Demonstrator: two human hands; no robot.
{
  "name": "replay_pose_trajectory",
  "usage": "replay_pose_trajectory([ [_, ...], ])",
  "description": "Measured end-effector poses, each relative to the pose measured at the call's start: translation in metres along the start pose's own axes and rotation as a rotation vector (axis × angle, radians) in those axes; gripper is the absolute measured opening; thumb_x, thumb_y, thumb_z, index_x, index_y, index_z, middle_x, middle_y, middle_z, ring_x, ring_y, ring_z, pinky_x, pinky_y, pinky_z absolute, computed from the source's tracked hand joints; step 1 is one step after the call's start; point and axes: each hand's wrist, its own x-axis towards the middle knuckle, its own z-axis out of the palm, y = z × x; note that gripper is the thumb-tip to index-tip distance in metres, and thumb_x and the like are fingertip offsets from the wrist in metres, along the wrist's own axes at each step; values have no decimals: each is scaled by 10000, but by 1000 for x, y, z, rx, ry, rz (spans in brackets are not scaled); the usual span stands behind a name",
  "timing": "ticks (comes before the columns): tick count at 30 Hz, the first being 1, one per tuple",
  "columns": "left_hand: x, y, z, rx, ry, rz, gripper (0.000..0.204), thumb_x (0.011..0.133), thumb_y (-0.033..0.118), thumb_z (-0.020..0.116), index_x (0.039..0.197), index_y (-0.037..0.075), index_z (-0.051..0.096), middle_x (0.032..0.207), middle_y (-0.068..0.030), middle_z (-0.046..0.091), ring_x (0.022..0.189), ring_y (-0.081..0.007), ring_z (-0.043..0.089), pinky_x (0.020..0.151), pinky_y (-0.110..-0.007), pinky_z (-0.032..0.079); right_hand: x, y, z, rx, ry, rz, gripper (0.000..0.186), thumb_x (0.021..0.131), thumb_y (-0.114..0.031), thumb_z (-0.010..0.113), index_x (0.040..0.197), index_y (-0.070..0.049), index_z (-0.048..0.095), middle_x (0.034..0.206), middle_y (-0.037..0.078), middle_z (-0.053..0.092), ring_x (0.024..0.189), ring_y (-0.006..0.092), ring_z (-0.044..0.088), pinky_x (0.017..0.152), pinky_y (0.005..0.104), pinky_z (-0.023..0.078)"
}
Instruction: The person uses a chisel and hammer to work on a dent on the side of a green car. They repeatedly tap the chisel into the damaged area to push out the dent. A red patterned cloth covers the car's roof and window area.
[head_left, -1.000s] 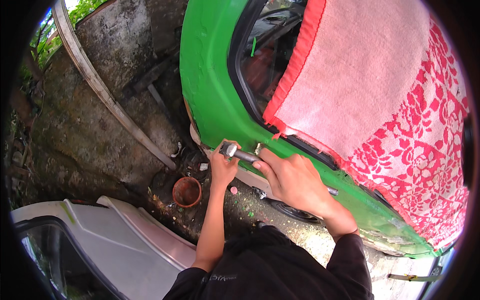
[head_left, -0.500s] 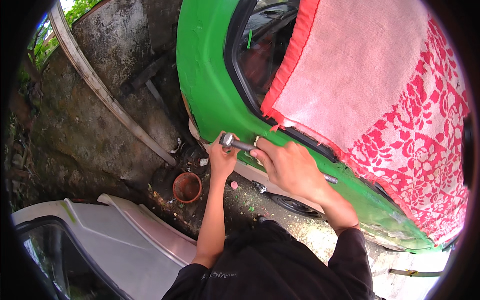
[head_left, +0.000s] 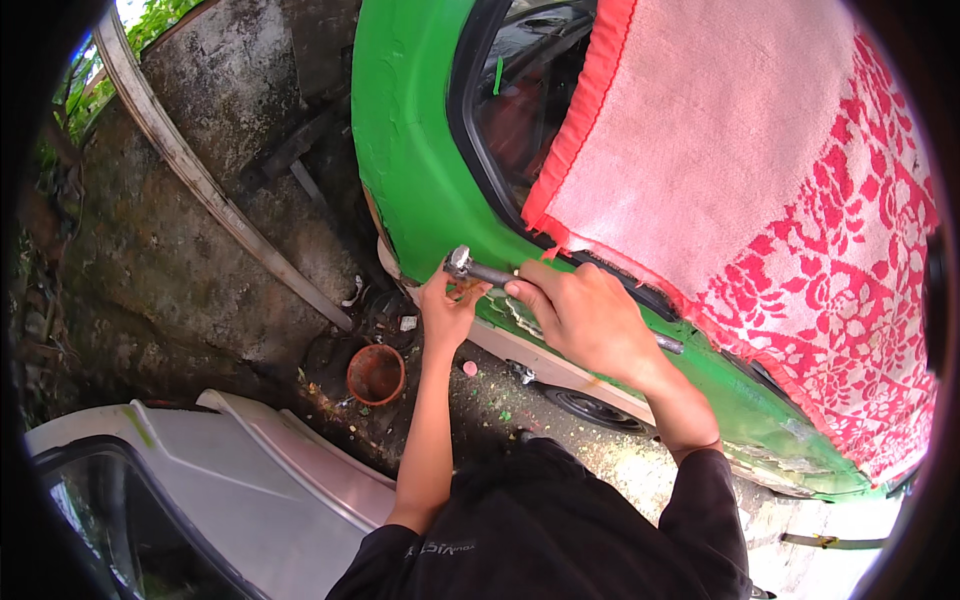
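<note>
My right hand (head_left: 592, 325) is wrapped round the handle of a hammer (head_left: 490, 276), whose end sticks out behind the wrist side. The shiny metal hammer head lies just above the fingertips of my left hand (head_left: 447, 308). Those left fingers are curled together against the side of a green car (head_left: 425, 190), and whatever they pinch is hidden under the hammer head. Between my hands, along the lower edge of the green panel, runs a strip of broken, flaking paint (head_left: 520, 318).
A red and white patterned towel (head_left: 720, 130) covers the car's glass at right. Below the car's side are a wheel (head_left: 595, 408) and a clay pot (head_left: 376, 375) on the littered ground. A silver-grey vehicle (head_left: 230, 480) stands close at lower left, a stained wall (head_left: 170, 270) behind.
The hammer head has shifted slightly up and away from me, and the handle's rear end shows more. My left hand has stayed nearly in place, fingers a little more visible.
</note>
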Motion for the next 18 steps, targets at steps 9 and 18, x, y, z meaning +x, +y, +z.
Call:
replay_pose_trajectory([
  [9,4,5,1,-104,3,-63,300,827,12,799,1071,-20,626,959,-45,671,856,-108,655,760,-277,565,1,-6,-10,147,14,-12,253,1014,-280,566,934,-52,641,602,208,555,583,435,574,565,520,424],
  [18,5,-13,-3,-87,15,-20,389,827,-12,787,1170,-38,604,985,-63,680,881,-126,673,772,-283,564,4,-4,-1,92,-17,-50,264,1015,-292,562,969,-48,653,644,202,593,601,437,583,569,523,428],
])
